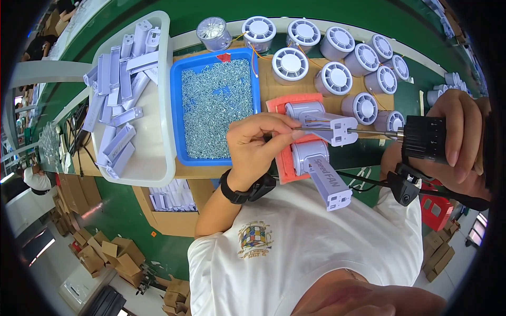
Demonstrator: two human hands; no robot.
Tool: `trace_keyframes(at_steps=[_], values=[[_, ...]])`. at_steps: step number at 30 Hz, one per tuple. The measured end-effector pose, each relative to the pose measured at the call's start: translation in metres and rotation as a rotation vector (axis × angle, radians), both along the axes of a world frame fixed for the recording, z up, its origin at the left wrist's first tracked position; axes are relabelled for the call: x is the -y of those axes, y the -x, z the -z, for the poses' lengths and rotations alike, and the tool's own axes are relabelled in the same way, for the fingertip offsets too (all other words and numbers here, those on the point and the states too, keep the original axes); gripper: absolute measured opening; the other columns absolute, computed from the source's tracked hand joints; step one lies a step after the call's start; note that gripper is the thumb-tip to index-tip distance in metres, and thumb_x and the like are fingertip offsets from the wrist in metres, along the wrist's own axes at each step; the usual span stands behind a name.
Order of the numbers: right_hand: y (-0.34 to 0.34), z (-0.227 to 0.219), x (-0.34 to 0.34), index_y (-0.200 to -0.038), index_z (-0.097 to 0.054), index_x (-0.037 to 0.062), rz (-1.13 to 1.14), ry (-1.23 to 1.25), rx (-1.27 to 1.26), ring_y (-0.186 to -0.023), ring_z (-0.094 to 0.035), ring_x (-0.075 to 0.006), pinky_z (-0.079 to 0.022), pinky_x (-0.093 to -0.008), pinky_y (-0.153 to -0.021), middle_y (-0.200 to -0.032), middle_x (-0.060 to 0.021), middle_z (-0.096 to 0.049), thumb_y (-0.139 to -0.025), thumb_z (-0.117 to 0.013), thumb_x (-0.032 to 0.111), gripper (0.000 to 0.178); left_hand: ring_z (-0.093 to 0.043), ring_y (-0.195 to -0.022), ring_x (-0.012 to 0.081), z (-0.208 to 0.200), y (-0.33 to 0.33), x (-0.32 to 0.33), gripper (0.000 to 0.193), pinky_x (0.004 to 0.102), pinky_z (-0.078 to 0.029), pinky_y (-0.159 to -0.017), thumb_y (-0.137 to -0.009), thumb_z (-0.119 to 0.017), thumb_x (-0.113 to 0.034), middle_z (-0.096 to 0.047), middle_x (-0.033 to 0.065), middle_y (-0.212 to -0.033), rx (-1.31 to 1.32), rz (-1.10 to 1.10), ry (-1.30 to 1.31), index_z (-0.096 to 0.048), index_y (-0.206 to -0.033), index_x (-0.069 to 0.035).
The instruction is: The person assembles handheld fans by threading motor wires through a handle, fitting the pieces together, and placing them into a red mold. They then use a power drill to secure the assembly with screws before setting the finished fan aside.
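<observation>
Grey fan handle part [331,128] lies across the top slot of an orange-pink jig [287,158] on the counter [232,169], near frame centre. Second grey handle part [326,176] sits in the jig's lower slot, pointing toward the person. Left hand [258,142] pinches at the upper part's near end, fingertips closed around the thin driver bit [337,129] where it meets the part. Right hand [464,131] wrapped tight around a black electric screwdriver [424,138], bit running leftward to the part. Black wristband on left wrist. Just left of jig: blue tray [179,105] full of small silver screws. Further left: white bin [166,152] with loose grey handle shells. Behind the jig: rows of round grey fan heads [333,79] with white grilles, some with orange wires. Below counter edge: open cardboard box [158,218] of white parts. Red box [436,208] at lower right.
</observation>
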State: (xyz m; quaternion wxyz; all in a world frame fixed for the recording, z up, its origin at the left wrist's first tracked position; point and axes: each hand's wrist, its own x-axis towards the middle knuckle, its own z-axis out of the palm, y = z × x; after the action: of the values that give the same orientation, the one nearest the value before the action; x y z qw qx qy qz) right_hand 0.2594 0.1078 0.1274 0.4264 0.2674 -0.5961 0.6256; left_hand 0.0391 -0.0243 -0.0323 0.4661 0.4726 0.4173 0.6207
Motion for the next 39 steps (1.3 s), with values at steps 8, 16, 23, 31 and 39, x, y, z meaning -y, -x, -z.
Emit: trace_keyframes(at_steps=[8, 16, 23, 31, 39], values=[[0.006, 0.002, 0.001, -0.153, -0.034, 0.0032, -0.04, 0.043, -0.054, -0.065, -0.057, -0.0253, -0.051, -0.0455, -0.055, -0.092, -0.0114, -0.054, -0.1, -0.052, 0.059, 0.079, -0.073, -0.086, 0.0205, -0.003, -0.003, 0.0, 0.014, 0.0308, -0.059, -0.078, -0.077, -0.076, 0.015, -0.075, 0.016, -0.092, 0.08, -0.046, 0.019, -0.069, -0.082, 0.003], [0.007, 0.002, 0.006, -0.152, -0.036, 0.0029, -0.023, 0.068, -0.088, -0.064, -0.056, -0.0251, -0.051, -0.0451, -0.054, -0.09, -0.0107, -0.054, -0.101, -0.052, 0.059, 0.077, -0.074, -0.087, 0.0234, -0.002, -0.001, 0.004, 0.015, 0.0341, -0.061, -0.079, -0.077, -0.075, 0.016, -0.075, 0.0173, -0.091, 0.065, -0.045, 0.016, -0.068, -0.083, 0.004], [-0.035, 0.014, -0.009, -0.117, -0.06, 0.0031, 0.068, 0.066, -0.072, -0.066, -0.067, -0.0156, -0.058, -0.0272, -0.062, -0.082, -0.006, -0.067, -0.091, -0.071, 0.021, 0.034, -0.075, -0.086, 0.0262, -0.004, 0.0, 0.005, 0.018, 0.0375, -0.063, -0.079, -0.076, -0.074, 0.018, -0.074, 0.0185, -0.09, 0.001, -0.035, -0.002, -0.066, -0.083, 0.005], [-0.089, 0.026, -0.042, -0.091, -0.073, 0.0036, -0.134, -0.102, 0.065, -0.073, -0.073, -0.0129, -0.062, -0.0201, -0.074, -0.083, -0.0061, -0.075, -0.078, -0.077, -0.01, 0.019, -0.075, -0.086, 0.0251, -0.002, -0.001, 0.007, 0.017, 0.036, -0.063, -0.078, -0.075, -0.075, 0.018, -0.075, 0.0184, -0.09, 0.098, -0.023, 0.029, -0.066, -0.081, 0.004], [-0.088, 0.015, -0.052, -0.089, -0.074, 0.0033, -0.23, -0.18, 0.157, -0.081, -0.075, -0.0138, -0.063, -0.0202, -0.083, -0.089, -0.008, -0.077, -0.071, -0.077, -0.021, 0.03, -0.076, -0.086, 0.025, 0.001, 0.0, 0.008, 0.015, 0.0347, -0.062, -0.078, -0.076, -0.074, 0.018, -0.075, 0.0186, -0.09, 0.159, -0.016, 0.007, -0.068, -0.081, 0.004]])
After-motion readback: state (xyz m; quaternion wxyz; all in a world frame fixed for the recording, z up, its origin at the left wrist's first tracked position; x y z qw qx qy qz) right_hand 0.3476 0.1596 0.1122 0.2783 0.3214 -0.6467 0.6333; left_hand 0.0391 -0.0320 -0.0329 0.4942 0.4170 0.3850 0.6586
